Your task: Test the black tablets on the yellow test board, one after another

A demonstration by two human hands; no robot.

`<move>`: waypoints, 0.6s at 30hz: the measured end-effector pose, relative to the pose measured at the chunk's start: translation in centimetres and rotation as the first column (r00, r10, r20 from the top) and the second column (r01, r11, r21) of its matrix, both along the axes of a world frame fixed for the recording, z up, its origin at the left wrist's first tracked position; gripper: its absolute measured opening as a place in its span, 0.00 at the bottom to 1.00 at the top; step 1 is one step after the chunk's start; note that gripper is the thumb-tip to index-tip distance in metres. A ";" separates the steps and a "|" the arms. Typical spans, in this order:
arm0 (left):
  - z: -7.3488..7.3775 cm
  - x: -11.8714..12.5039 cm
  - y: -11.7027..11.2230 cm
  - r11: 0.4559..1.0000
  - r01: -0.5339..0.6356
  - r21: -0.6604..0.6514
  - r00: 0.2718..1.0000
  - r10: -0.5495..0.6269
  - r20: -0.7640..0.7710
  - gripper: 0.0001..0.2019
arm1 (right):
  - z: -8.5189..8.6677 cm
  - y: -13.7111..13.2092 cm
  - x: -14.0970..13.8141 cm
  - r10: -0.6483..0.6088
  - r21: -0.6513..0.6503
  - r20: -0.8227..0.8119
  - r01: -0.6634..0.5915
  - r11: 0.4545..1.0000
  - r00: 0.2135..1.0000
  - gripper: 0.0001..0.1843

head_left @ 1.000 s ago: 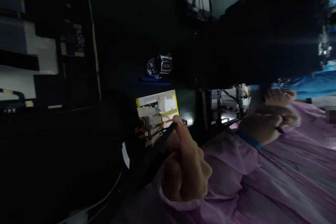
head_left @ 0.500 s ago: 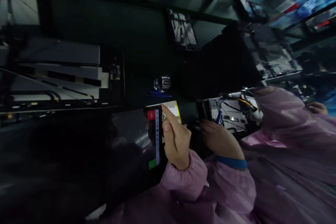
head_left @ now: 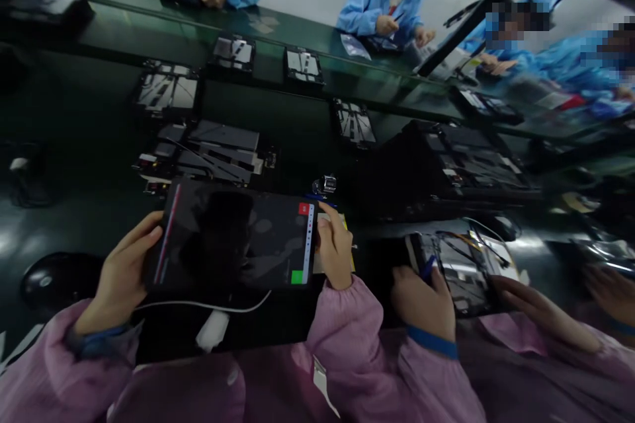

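Note:
A tablet (head_left: 233,238) with a mostly dark screen is raised in front of me, lying lengthwise across my view. A pale icon strip with red and green blocks runs down its right end. My left hand (head_left: 124,261) grips the left end, thumb along the edge. At the right end my right hand (head_left: 336,248) is closed on the edge, its index finger reaching toward the top corner. Behind that hand shows a yellow-edged pale sheet (head_left: 347,258), partly hidden. Just beyond the tablet sit a small metal tally counter (head_left: 327,184) and a blue tool (head_left: 313,197).
A white cable (head_left: 208,306) passes below the tablet. Opened tablets (head_left: 169,92) lie across the dark bench, with a stack (head_left: 471,158) at the right. Beside me, a co-worker's hand (head_left: 424,301) holds a blue tool at an opened device (head_left: 461,277). Blue-coated people sit opposite.
The view has swung up and back, bringing my left hand and the whole tablet into sight. My right hand stays at the tablet's right end.

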State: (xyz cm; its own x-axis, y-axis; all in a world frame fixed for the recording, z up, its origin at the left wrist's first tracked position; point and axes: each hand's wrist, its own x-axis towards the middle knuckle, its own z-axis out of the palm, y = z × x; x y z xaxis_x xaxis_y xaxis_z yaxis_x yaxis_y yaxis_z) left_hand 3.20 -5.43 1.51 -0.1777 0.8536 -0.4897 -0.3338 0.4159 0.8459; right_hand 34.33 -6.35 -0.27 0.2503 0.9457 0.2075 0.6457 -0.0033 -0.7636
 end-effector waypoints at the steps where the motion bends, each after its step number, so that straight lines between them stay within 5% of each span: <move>1: 0.0 0.5 0.3 0.999 -0.031 -0.023 0.999 0.031 0.034 0.17 | 0.2 0.1 0.0 -0.003 0.003 -0.006 0.003 1.000 1.000 0.22; 18: -1.7 1.0 1.6 0.989 -0.101 0.110 0.989 0.088 0.120 0.20 | -0.4 0.5 0.3 0.105 0.004 -0.186 -0.106 0.994 0.977 0.25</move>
State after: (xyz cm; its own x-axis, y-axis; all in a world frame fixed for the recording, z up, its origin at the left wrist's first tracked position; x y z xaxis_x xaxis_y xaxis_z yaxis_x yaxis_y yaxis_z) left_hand 4.15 -3.80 -0.16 -0.2085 0.8877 -0.4105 -0.4643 0.2795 0.8404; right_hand 34.67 -5.80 -0.71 0.1827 0.9699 0.1612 0.4892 0.0525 -0.8706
